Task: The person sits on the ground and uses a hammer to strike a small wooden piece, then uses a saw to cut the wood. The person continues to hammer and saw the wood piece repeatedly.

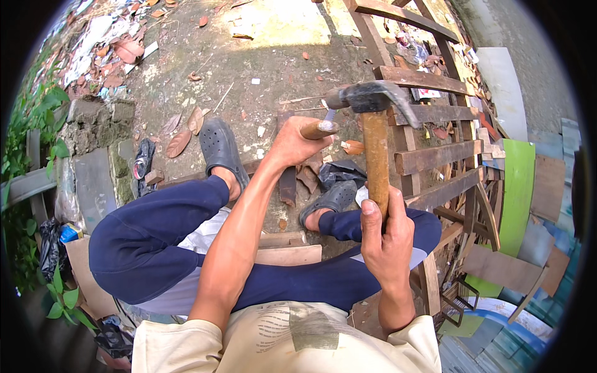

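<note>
My right hand point(388, 239) is wrapped round the wooden handle of a claw hammer point(375, 146), thumb along the grip. The hammer stands upright in view, its dark striking face to the left and its claw curving to the right. My left hand point(292, 143) is closed round a wooden-handled tool point(319, 129). The butt of that handle sticks out to the right, just below the hammer head and apart from it; its working end is hidden. Beneath my left hand a dark wooden strip point(286, 183) lies on the ground between my feet.
A frame of brown slats point(438, 155) leans along the right, near the hammer. Beyond it are a green board point(518, 199) and stacked panels. A broken block wall point(93, 137) and plants point(53, 124) stand left. Dry leaves point(178, 143) litter the concrete ground.
</note>
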A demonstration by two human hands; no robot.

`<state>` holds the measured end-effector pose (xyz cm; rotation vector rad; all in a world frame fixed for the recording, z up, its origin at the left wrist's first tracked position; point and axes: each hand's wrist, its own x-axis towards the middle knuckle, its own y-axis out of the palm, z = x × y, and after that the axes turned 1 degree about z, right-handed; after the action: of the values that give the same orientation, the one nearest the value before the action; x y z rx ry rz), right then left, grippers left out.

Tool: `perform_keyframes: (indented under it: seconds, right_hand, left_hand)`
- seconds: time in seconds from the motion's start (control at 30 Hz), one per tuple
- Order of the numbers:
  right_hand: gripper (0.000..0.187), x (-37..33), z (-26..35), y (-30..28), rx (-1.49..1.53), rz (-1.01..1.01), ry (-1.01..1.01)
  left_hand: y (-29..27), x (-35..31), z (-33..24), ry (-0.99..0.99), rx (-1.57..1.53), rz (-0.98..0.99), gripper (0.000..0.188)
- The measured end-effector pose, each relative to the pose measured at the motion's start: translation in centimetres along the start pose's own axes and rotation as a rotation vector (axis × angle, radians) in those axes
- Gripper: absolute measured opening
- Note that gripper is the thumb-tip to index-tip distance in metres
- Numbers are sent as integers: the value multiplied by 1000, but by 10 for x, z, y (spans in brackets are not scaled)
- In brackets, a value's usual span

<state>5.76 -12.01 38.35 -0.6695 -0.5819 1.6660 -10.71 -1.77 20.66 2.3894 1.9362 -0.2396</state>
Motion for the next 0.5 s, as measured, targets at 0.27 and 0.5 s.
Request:
perform_keyframes:
  seconds: [0.27, 0.5]
  right_hand:
    - [30, -4, 12, -10, -156, -42, -177]
    - [31, -2, -7, -5, -197, 18, -64]
  left_hand:
    - [9, 1, 31, 63, -27, 7, 16]
    - [7, 1, -4, -11, 14, -3, 14]
